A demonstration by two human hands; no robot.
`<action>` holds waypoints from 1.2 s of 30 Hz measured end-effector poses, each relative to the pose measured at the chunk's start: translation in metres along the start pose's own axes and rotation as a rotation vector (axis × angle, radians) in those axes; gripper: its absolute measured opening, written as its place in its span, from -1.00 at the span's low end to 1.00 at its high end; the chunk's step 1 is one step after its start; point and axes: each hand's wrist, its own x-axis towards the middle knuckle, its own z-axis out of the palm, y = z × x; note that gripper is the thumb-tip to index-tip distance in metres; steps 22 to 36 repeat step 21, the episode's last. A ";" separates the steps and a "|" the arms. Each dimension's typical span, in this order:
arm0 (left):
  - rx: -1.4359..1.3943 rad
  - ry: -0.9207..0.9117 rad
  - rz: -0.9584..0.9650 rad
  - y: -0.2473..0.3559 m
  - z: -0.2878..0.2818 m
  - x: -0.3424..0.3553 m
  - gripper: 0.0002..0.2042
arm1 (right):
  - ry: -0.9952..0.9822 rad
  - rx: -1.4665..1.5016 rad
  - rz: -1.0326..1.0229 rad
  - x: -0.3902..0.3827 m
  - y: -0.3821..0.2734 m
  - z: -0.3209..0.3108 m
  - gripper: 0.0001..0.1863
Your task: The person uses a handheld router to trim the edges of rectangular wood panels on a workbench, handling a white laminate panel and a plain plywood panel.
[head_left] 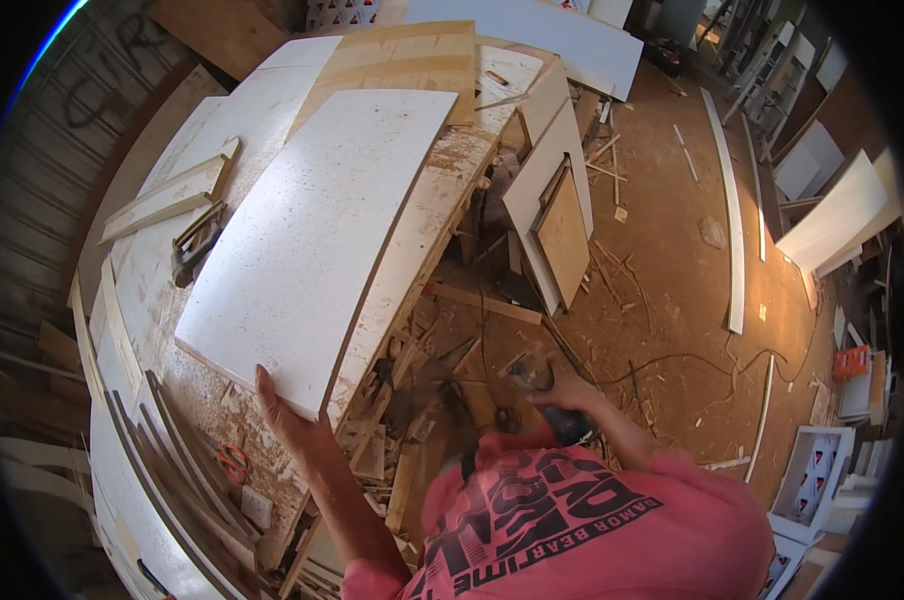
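A large white panel [312, 230], speckled with dust, lies on the workbench [412, 265]. My left hand [290, 415] grips its near edge close to the corner, with one digit up on the face and the rest partly hidden beneath the edge. Off to the right of the bench, my right hand [569, 388] is wrapped around a handheld power tool [572, 428] with a dark body and a greyish head. The tool is held low in front of my pink shirt, apart from the panel; its exact kind is unclear.
Wooden strips [167, 200] and a dark metal tool [198, 250] lie left of the panel. Curved strips [187, 460] and orange-handled scissors [234, 462] are nearer. Boards [564, 240] lean against the bench's right side. A cable [662, 360] and offcuts litter the brown floor.
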 end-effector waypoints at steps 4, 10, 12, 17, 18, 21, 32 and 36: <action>-0.121 -0.196 -0.008 -0.033 0.062 0.128 -0.44 | 0.194 0.123 0.093 -0.028 -0.012 0.002 0.13; -0.300 -0.270 -0.074 -0.120 0.188 0.279 -0.49 | 0.451 0.759 0.275 -0.056 0.009 0.025 -0.20; -0.355 -0.234 -0.108 -0.149 0.228 0.314 -0.49 | 0.529 0.871 0.314 -0.061 0.028 0.039 -0.32; -0.400 -0.238 -0.145 -0.203 0.298 0.376 -0.51 | 0.863 0.965 0.374 -0.099 -0.002 0.040 -0.43; -0.398 -0.229 -0.112 -0.216 0.301 0.395 -0.55 | 0.829 0.972 0.438 -0.105 0.009 0.045 -0.40; -0.385 -0.368 -0.222 -0.259 0.316 0.401 -0.50 | 0.784 1.021 0.607 -0.121 0.052 0.064 -0.35; -0.385 -0.368 -0.222 -0.259 0.316 0.401 -0.50 | 0.784 1.021 0.607 -0.121 0.052 0.064 -0.35; -0.385 -0.368 -0.222 -0.259 0.316 0.401 -0.50 | 0.784 1.021 0.607 -0.121 0.052 0.064 -0.35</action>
